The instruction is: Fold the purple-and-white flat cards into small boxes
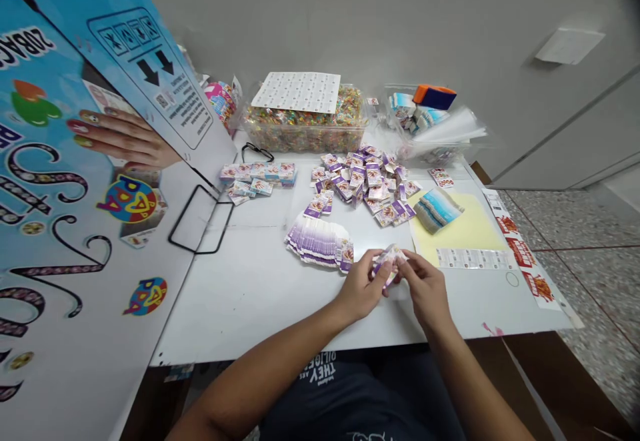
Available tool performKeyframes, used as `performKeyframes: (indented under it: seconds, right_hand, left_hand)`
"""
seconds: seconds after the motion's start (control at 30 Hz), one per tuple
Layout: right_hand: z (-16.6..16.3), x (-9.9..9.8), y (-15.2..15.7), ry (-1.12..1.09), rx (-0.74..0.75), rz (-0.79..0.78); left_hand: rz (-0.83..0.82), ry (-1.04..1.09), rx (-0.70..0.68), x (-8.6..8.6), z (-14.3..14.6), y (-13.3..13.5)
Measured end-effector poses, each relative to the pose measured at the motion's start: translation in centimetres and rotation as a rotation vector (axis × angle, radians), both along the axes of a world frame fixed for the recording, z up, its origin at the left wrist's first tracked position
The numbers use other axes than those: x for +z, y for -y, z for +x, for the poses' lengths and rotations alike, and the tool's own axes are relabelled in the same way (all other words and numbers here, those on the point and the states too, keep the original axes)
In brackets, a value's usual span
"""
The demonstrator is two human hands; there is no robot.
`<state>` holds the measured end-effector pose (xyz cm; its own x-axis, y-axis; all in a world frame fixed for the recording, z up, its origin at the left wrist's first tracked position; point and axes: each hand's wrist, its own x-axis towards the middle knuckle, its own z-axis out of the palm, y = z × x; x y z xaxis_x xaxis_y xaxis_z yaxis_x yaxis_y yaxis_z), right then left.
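Observation:
Near the front of the white table, my left hand (367,284) and my right hand (424,282) both grip one small purple-and-white printed box (387,264). Thumbs press on its face; part of it is hidden behind my fingers, so I cannot tell whether its flaps are folded in. Left of my hands lies a fanned stack of flat purple-and-white cartons (317,241). Beyond them spreads a loose heap of small purple-and-white boxes (373,177), which look folded up. Short rows of blue-and-pink small boxes (257,174) sit farther left.
A clear tub of colourful small packets (305,137) stands at the back under a label sheet (297,92). Another clear bin (425,151) holds packs and an orange-and-blue object (434,97). On a yellow sheet (475,217) lies a blue-grey stack (437,211). A tall printed display panel (100,227) borders the left.

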<state>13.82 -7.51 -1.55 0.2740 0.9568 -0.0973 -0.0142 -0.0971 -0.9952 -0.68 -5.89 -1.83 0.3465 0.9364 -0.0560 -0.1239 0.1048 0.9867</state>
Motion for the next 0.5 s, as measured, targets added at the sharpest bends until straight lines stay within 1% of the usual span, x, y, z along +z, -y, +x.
performKeyframes:
  seconds: [0.1,0.17,0.2,0.23,0.27,0.33,0.37,0.43,0.5]
  right_hand:
    - [0.9,0.1,-3.2,-0.145,-0.071,0.036]
    - [1.4,0.2,-5.7,-0.179,-0.080,0.053]
    - [1.6,0.3,-7.0,-0.190,-0.077,0.067]
    - [1.8,0.3,-8.1,-0.196,-0.070,0.083]
    - [1.8,0.4,-9.0,-0.197,-0.056,0.097]
    - [1.8,0.3,-10.2,-0.175,-0.027,0.118]
    - [1.6,0.2,-10.3,-0.152,-0.008,0.125]
    - [0.9,-0.1,-9.7,-0.087,0.057,0.130]
    - [-0.1,-0.5,-8.3,-0.005,0.176,0.128]
  left_hand:
    - [0.138,-0.023,0.162,-0.5,0.0,0.6]
    - [0.290,-0.079,0.267,-1.0,-0.2,0.8]
    - [0.375,-0.121,0.274,-1.3,-0.3,0.9]
    - [0.465,-0.167,0.243,-1.5,-0.5,1.0]
    - [0.552,-0.213,0.172,-1.6,-0.6,1.0]
    - [0.693,-0.292,-0.024,-1.7,-0.8,1.1]
    - [0.738,-0.324,-0.106,-1.7,-0.9,1.1]
    - [0.777,-0.373,-0.195,-1.5,-0.9,1.2]
    - [0.766,-0.392,-0.212,-1.2,-0.8,1.3]
